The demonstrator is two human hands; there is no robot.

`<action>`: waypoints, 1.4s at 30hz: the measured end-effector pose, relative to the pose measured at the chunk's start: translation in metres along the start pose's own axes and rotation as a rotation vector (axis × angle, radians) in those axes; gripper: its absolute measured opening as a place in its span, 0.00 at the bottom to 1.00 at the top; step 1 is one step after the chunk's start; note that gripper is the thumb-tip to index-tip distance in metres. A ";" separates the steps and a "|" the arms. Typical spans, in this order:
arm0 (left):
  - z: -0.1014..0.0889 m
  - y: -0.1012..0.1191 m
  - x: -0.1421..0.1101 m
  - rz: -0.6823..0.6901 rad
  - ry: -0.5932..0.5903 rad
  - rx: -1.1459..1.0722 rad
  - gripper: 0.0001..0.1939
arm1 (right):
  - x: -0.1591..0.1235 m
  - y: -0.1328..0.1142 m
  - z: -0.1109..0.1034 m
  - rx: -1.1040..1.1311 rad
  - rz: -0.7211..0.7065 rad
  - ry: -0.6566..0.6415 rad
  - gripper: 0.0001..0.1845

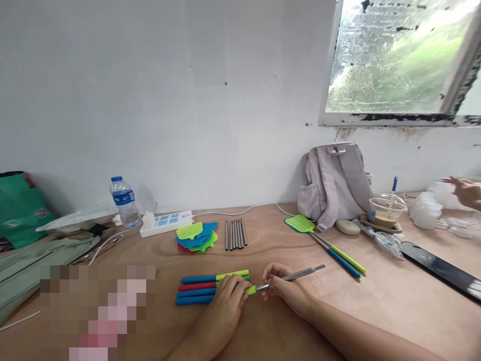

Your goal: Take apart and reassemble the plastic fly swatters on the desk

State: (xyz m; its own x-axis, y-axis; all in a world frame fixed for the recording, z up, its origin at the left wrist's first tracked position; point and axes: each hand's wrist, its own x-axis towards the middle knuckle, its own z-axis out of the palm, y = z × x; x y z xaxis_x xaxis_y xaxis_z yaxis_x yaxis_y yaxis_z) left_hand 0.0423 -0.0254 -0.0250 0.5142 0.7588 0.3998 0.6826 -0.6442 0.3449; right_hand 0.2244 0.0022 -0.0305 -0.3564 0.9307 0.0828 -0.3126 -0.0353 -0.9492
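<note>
My left hand (pixel 228 305) is closed on a yellow-green handle (pixel 250 290), pinching it near its end. In my right hand (pixel 287 292) is a thin metal rod (pixel 300 274), with the fingers wrapped round it. The rod's near end meets the mouth of the yellow-green handle; how deep it sits I cannot tell. Beside and partly under my left hand lie several coloured handles, among them a red handle (pixel 195 287) and a blue handle (pixel 193 301). Beyond them are a row of metal rods (pixel 236 234) and a pile of perforated fly swatter heads (pixel 197 236).
Two assembled fly swatters (pixel 326 245) lie at the right. Along the wall stand a water bottle (pixel 125 200), a power strip (pixel 167 223), a backpack (pixel 336 183) and a drink cup (pixel 385 210). A phone (pixel 443 268) lies near another person's hand (pixel 468 193) and white bottles (pixel 425 210).
</note>
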 end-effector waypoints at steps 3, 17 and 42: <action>0.001 0.003 -0.001 0.035 0.050 0.000 0.13 | 0.000 -0.003 0.002 0.137 0.032 -0.026 0.03; -0.006 0.017 -0.002 0.060 0.069 -0.132 0.12 | -0.005 -0.001 0.002 -0.028 -0.035 -0.205 0.12; -0.004 0.011 0.000 -0.128 0.168 -0.290 0.12 | 0.007 0.004 0.002 0.324 -0.061 0.202 0.11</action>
State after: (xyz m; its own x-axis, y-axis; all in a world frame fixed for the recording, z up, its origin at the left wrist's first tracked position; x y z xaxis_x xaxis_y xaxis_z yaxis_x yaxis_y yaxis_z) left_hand 0.0479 -0.0324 -0.0182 0.3254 0.8242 0.4635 0.5477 -0.5639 0.6181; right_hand 0.2190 0.0084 -0.0336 -0.1575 0.9865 0.0441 -0.6019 -0.0605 -0.7963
